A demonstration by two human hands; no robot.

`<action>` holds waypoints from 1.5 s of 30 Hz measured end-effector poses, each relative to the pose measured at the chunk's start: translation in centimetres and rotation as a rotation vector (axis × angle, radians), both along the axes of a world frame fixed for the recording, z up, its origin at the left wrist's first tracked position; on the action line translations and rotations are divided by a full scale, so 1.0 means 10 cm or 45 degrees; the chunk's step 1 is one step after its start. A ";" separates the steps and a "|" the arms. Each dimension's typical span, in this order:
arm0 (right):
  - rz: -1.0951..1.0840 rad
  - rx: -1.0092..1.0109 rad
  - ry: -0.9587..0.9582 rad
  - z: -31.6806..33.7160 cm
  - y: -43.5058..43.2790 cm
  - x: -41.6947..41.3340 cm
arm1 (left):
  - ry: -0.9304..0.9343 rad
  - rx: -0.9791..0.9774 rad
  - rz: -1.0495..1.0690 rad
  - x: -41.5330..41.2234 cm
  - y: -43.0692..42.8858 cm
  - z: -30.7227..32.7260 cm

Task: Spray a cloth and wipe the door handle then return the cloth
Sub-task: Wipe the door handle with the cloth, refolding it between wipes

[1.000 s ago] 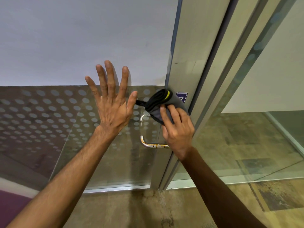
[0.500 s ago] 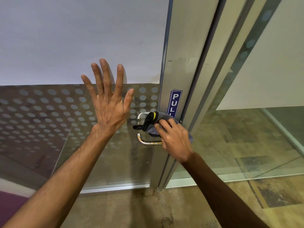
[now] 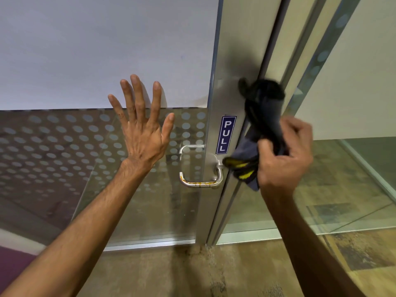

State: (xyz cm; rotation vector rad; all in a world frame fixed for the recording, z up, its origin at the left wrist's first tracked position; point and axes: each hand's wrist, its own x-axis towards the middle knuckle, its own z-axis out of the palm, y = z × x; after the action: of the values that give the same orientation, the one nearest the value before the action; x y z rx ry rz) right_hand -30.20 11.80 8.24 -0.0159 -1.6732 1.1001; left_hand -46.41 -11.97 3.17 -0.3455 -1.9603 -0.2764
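Note:
A steel loop door handle point(image 3: 200, 184) with orange streaks on its lower bar sits on the metal door frame point(image 3: 227, 82), below a blue PULL label point(image 3: 226, 134). My right hand point(image 3: 285, 159) is closed around a dark grey cloth point(image 3: 264, 116) with black and yellow trim, held just right of the handle; the cloth's lower end hangs close to the handle's mount. The cloth's top is blurred. My left hand point(image 3: 142, 129) lies flat and spread on the dotted glass panel left of the handle.
A dotted frosted glass door panel point(image 3: 53, 146) fills the left, with a pale opaque band above. A second glass pane point(image 3: 342, 168) stands to the right of the frame. Mottled brown floor point(image 3: 192, 273) runs below.
My right hand with the cloth slid down onto the handle, then came off it to the right and up. The whole handle now shows. My left hand has stayed flat on the glass.

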 end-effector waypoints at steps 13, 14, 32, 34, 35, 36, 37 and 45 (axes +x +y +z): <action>-0.465 1.026 0.023 -0.09 -0.16 -0.77 | -0.021 0.014 -0.002 0.02 -0.02 -0.09; -0.475 1.035 0.021 -0.16 -0.16 -0.78 | -0.019 0.017 -0.001 0.02 -0.02 -0.09; -0.145 1.389 -0.298 -1.19 -0.08 -0.53 | 0.002 0.020 -0.017 0.00 -0.02 -0.09; -0.076 1.422 -0.388 -1.16 -0.06 -0.50 | -0.002 0.024 -0.015 0.00 -0.01 -0.08; -0.038 1.432 -0.443 -1.12 -0.05 -0.48 | -0.006 0.025 -0.014 0.01 -0.01 -0.07; 0.003 1.435 -0.489 -1.08 -0.04 -0.46 | -0.012 0.024 -0.012 0.02 -0.01 -0.07; 0.053 1.417 -0.522 -1.04 -0.03 -0.44 | -0.019 0.024 -0.011 0.03 0.00 -0.06; 0.574 0.285 -0.671 -0.73 0.23 -0.12 | -0.077 0.049 -0.040 0.14 0.01 -0.02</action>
State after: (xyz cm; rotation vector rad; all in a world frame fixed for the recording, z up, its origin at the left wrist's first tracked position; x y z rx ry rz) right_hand -31.38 14.13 0.92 0.2449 -2.3453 1.3058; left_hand -44.97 -11.88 2.94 -0.3471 -2.0074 -0.3479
